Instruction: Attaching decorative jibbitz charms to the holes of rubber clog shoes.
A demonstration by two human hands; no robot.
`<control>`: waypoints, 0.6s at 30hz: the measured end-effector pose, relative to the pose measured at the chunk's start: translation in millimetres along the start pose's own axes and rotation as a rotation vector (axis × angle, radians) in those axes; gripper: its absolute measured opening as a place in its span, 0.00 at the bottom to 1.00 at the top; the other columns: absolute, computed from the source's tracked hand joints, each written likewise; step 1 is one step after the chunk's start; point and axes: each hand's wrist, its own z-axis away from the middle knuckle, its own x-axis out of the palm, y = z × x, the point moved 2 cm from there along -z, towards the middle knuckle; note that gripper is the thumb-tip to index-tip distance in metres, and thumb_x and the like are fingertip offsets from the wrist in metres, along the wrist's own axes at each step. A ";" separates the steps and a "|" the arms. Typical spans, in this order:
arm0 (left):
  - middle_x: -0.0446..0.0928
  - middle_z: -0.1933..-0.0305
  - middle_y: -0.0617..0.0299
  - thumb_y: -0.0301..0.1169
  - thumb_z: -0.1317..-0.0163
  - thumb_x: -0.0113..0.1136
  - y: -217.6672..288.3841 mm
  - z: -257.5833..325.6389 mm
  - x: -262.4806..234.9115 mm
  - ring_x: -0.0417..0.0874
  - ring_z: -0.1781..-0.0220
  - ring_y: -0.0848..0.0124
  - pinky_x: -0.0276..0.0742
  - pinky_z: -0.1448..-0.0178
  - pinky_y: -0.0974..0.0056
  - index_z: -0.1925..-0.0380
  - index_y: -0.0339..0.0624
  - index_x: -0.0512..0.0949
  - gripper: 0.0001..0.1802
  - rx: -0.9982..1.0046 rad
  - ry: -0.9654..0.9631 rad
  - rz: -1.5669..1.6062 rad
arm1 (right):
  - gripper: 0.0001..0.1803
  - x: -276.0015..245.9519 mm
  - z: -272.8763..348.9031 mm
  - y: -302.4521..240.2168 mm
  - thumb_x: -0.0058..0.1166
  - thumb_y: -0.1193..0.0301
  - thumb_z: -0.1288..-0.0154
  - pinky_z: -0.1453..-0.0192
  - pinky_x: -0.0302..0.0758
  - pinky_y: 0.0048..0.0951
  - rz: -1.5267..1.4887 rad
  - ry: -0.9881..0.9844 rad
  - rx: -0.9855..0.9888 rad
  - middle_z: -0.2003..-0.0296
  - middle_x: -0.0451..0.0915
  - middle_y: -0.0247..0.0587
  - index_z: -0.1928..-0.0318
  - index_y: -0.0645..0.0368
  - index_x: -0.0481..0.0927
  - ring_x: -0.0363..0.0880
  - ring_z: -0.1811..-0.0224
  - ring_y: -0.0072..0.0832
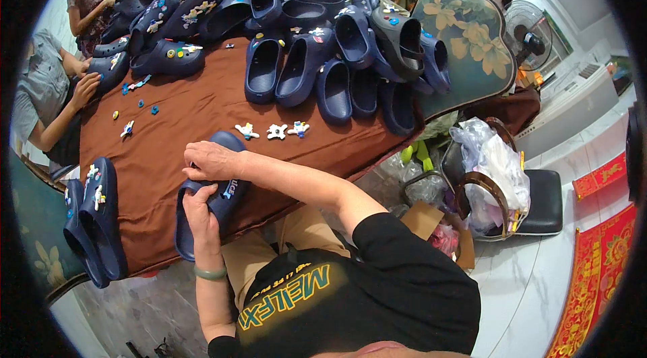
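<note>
A broad table draped in wrinkled reddish-brown cloth (158,183) carries the work. Across its far side lies a large heap of navy-blue foam clogs (195,13), many with colourful charms on their uppers, so that share looks dressed already. Nearer, an overlapping group of navy clogs with open heels toward the wearer (296,75) is harder to judge: charms show on some, while other toes are hidden. At the left edge, a pair of navy clogs with white figure charms (101,223) stands apart and appears finished.

The navy foam clog with white lettering on its side (232,206) is at the table's near edge, between the wearer's hands, and seems part-way through decorating. The left hand (202,213) is closed around its side, thumb upward. The right hand (212,159) is bent over its upper with fingers curled; whether they pinch a charm cannot be told.

Just beyond the clog, three small white figure charms with blue and yellow details (276,131) lie loose in a row, apparently left to fit. Farther left, near a co-worker in a grey shirt (40,88), tiny blue flower-like charms (155,110) also lie unattached.
</note>
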 end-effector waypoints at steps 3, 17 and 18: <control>0.78 0.55 0.55 0.11 0.55 0.57 -4.5 -5.1 -9.1 0.82 0.56 0.64 0.79 0.50 0.64 0.53 0.33 0.73 0.25 -0.046 0.060 0.089 | 0.12 -0.1 -3.1 -4.0 0.54 0.64 0.43 0.59 0.74 0.42 0.010 -0.017 0.016 0.69 0.76 0.48 0.71 0.61 0.75 0.77 0.64 0.47; 0.77 0.51 0.59 0.19 0.46 0.58 3.9 -4.1 -7.8 0.78 0.48 0.69 0.72 0.44 0.64 0.51 0.35 0.73 0.20 -0.046 0.050 0.225 | 0.14 4.6 -16.9 -3.3 0.55 0.61 0.49 0.70 0.75 0.42 0.102 -0.002 0.033 0.79 0.79 0.45 0.82 0.57 0.77 0.79 0.74 0.46; 0.76 0.49 0.60 0.22 0.42 0.58 7.5 -4.1 -2.5 0.75 0.45 0.71 0.69 0.41 0.65 0.49 0.35 0.73 0.19 -0.071 0.010 0.395 | 0.13 4.6 -14.5 -0.8 0.56 0.63 0.49 0.72 0.75 0.41 0.120 0.043 0.005 0.80 0.78 0.44 0.82 0.58 0.76 0.78 0.76 0.45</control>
